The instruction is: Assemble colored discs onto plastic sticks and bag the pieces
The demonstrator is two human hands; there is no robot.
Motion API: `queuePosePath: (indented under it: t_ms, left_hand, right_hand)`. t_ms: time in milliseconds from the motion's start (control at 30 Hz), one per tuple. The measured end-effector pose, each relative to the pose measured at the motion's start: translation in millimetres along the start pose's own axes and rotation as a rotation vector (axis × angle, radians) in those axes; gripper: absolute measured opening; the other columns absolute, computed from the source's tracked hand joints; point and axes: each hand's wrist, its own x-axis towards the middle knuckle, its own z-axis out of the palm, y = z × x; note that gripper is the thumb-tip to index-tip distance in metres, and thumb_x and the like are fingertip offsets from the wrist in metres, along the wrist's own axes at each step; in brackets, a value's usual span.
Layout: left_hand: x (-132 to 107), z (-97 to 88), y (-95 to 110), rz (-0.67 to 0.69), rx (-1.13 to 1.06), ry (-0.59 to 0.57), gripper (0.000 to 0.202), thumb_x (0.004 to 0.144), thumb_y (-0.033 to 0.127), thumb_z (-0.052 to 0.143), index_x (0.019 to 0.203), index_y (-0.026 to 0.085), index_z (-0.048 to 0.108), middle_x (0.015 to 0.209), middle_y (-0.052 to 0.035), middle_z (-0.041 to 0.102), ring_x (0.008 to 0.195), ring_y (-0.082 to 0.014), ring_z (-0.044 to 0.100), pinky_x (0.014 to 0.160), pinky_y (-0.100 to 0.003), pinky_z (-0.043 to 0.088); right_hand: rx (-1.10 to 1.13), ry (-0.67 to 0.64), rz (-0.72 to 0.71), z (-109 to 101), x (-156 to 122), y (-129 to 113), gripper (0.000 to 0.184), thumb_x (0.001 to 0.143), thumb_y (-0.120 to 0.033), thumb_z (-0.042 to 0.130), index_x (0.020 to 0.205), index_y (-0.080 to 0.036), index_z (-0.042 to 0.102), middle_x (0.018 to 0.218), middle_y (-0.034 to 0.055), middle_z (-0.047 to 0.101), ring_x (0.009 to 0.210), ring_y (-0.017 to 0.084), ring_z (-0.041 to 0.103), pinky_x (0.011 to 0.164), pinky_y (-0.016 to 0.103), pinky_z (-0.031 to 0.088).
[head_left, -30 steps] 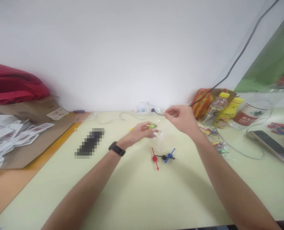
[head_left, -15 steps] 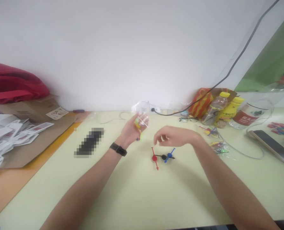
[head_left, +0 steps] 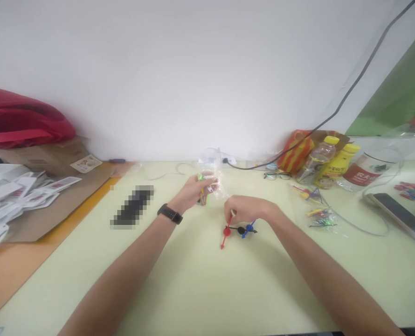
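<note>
Pinching the newly swivelled red pointer [head_left: 227, 231] beneath right hand [head_left: 245, 209]; gripping clear bag [head_left: 221, 187] in left hand [head_left: 189, 192]. Apparently past reaching.

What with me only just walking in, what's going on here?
A person's left hand holds a clear plastic bag with small colourful pieces. The right hand has its fingertips at the far end of a red arrow on the table; how firmly they grip it is unclear. A black arrow and a blue arrow lie beside it.
</note>
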Motion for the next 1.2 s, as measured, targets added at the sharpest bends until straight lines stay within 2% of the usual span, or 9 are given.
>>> queuePosePath:
  t_ms: [167, 233, 300, 433, 567, 700, 867, 1067, 1200]
  left_hand:
    - [3, -4.6, -1, 0.009, 0.018, 0.018, 0.037, 0.076, 0.025, 0.088, 0.105, 0.014, 0.069, 0.097, -0.0109, 0.073, 0.083, -0.0201, 0.074, 0.07, -0.028, 0.057]
    - [1, -3.5, 0, 0.006, 0.029, -0.001, 0.037, 0.076, 0.026, 0.088, 0.106, 0.014, 0.07, 0.099, -0.012, 0.074, 0.085, -0.0213, 0.074, 0.071, -0.029, 0.058]
    - [-1, -2.2, 0, -0.002, 0.07, -0.032, 0.039, 0.077, 0.028, 0.088, 0.108, 0.014, 0.07, 0.102, -0.0133, 0.074, 0.088, -0.0224, 0.074, 0.071, -0.029, 0.058]
    - [-6, 0.2, 1, -0.051, 0.236, -0.1, 0.048, 0.079, 0.037, 0.085, 0.118, 0.015, 0.069, 0.103, -0.0153, 0.076, 0.083, -0.0228, 0.074, 0.055, -0.025, 0.049]
    - [-10, 3.4, 0, -0.071, 0.367, -0.186, 0.047, 0.083, 0.046, 0.08, 0.121, 0.019, 0.07, 0.118, -0.0167, 0.074, 0.085, -0.0225, 0.076, 0.047, -0.022, 0.037]
    - [-13, 7.3, 2, -0.067, 0.408, -0.252, 0.046, 0.083, 0.045, 0.08, 0.12, 0.019, 0.07, 0.121, -0.0174, 0.074, 0.088, -0.024, 0.077, 0.05, -0.023, 0.037]
    - [-19, 15.0, 5, -0.037, 0.444, -0.361, 0.046, 0.084, 0.042, 0.08, 0.123, 0.019, 0.067, 0.118, -0.0175, 0.075, 0.095, -0.0261, 0.076, 0.068, -0.028, 0.05]
    - [-26, 26.7, 11, -0.018, 0.502, -0.421, 0.049, 0.085, 0.044, 0.079, 0.125, 0.019, 0.065, 0.118, -0.0157, 0.074, 0.098, -0.0263, 0.074, 0.077, -0.033, 0.053]
    - [-27, 30.3, 11, -0.021, 0.514, -0.423, 0.051, 0.086, 0.045, 0.077, 0.126, 0.019, 0.063, 0.118, -0.0146, 0.074, 0.098, -0.0257, 0.073, 0.08, -0.035, 0.053]
  right_hand:
    - [0.13, -0.039, -0.021, -12, -12, -4, 0.018, 0.082, -0.019, 0.066, 0.09, -0.017, 0.082, 0.086, 0.0038, 0.079, 0.071, 0.015, 0.065, 0.063, 0.023, 0.046]
    - [0.161, 0.011, -0.072, -20, -19, -7, 0.018, 0.085, -0.021, 0.065, 0.091, -0.017, 0.081, 0.088, 0.0045, 0.079, 0.074, 0.016, 0.066, 0.067, 0.024, 0.047]
    - [0.169, 0.142, -0.123, -29, -26, -12, 0.019, 0.089, -0.024, 0.064, 0.093, -0.017, 0.081, 0.09, 0.0053, 0.078, 0.077, 0.016, 0.065, 0.069, 0.025, 0.048]
    - [0.253, 0.539, -0.154, -46, -44, -19, 0.022, 0.091, -0.033, 0.064, 0.095, -0.019, 0.081, 0.095, 0.0074, 0.074, 0.078, 0.017, 0.065, 0.069, 0.027, 0.05]
    - [0.352, 0.901, -0.102, -54, -53, -18, 0.023, 0.088, -0.034, 0.065, 0.096, -0.019, 0.081, 0.09, 0.008, 0.073, 0.072, 0.017, 0.065, 0.067, 0.03, 0.054]
    - [0.359, 1.115, 0.007, -53, -51, -10, 0.023, 0.083, -0.028, 0.064, 0.096, -0.015, 0.079, 0.072, 0.004, 0.069, 0.06, 0.015, 0.062, 0.06, 0.028, 0.052]
    - [0.338, 1.121, 0.073, -52, -46, -3, 0.014, 0.078, -0.023, 0.065, 0.085, -0.014, 0.074, 0.074, 0.0034, 0.069, 0.058, 0.013, 0.06, 0.054, 0.024, 0.045]
    - [0.311, 1.115, 0.164, -50, -42, -4, 0.014, 0.074, -0.02, 0.066, 0.083, -0.014, 0.075, 0.07, 0.0022, 0.067, 0.057, 0.012, 0.057, 0.05, 0.022, 0.04]
    - [0.345, 1.101, 0.168, -48, -38, -4, 0.017, 0.072, -0.021, 0.069, 0.086, -0.013, 0.075, 0.07, 0.0025, 0.068, 0.057, 0.013, 0.058, 0.051, 0.023, 0.042]
